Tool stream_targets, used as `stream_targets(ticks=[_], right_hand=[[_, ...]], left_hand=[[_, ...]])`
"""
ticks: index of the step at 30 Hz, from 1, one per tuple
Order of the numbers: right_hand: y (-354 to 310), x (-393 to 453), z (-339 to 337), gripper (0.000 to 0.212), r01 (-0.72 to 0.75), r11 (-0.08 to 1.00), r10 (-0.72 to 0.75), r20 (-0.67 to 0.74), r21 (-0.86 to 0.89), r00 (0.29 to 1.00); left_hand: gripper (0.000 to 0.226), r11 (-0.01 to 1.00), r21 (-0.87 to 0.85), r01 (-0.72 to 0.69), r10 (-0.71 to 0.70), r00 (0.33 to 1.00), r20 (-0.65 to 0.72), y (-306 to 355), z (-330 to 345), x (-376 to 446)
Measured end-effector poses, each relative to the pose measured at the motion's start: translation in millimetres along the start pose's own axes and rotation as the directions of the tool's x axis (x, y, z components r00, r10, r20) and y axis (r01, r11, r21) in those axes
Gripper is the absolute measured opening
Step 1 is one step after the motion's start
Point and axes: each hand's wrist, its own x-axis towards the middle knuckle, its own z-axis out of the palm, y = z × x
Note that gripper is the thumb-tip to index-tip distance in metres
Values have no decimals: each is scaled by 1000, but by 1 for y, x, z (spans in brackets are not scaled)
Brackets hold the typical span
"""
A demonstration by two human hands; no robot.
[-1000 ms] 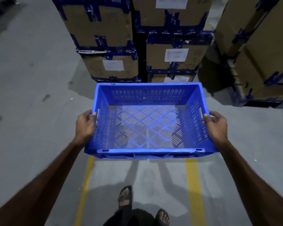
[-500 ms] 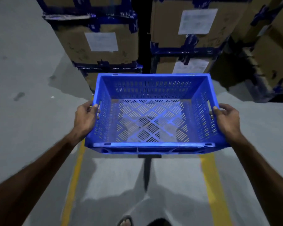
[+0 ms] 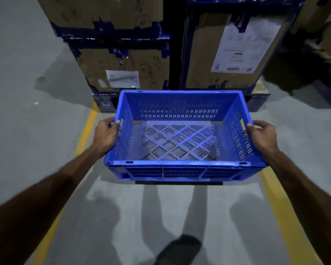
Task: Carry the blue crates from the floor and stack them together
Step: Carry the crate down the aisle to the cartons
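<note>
- Foot in a dark sandal shows at the bottom edge of the view, on the grey floor between two yellow lines; the lane probably marks the walking path.
- Left hand grips the left short wall of the blue crate, thumb over the rim and fingers curled on the outer side, most likely in the handle slot, though the slot itself is hidden.
- Right hand grips the right short wall in the same way. One hand on each end keeps the load balanced and the rim level.
- The blue crate is empty, held in the air above the floor in front of the body, with both arms stretched forward; its shadow lies on the floor below. Held so far out, the legs have room to step.
- Cardboard boxes with blue tape and white labels stand just behind the far wall of the crate, stacked on the floor.
- No other crate or stack is visible here, so I judge that the carrying step is not yet finished.
</note>
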Motion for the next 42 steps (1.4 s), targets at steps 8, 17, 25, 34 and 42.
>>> stream_targets(ticks=[8,17,25,34,42], right_hand=[[38,8,27,21,5,1000,-5,-21,-30,1000],[45,10,32,37,-12,995,12,-4,-96,1000],[66,18,43,38,-4,995,4,1,-95,1000],[74,18,46,39,12,997,-10,24,-81,1000],[67,11,48,43,27,991,-21,47,-130,999]], left_hand=[[35,998,60,-17,17,1000,-10,-37,36,9],[35,995,96,-14,15,1000,-13,-48,46,10],[35,991,119,-54,55,998,-8,-65,54,9],[33,993,110,-36,39,999,-30,-67,64,9],[37,993,107,-48,52,998,-34,-66,63,4]])
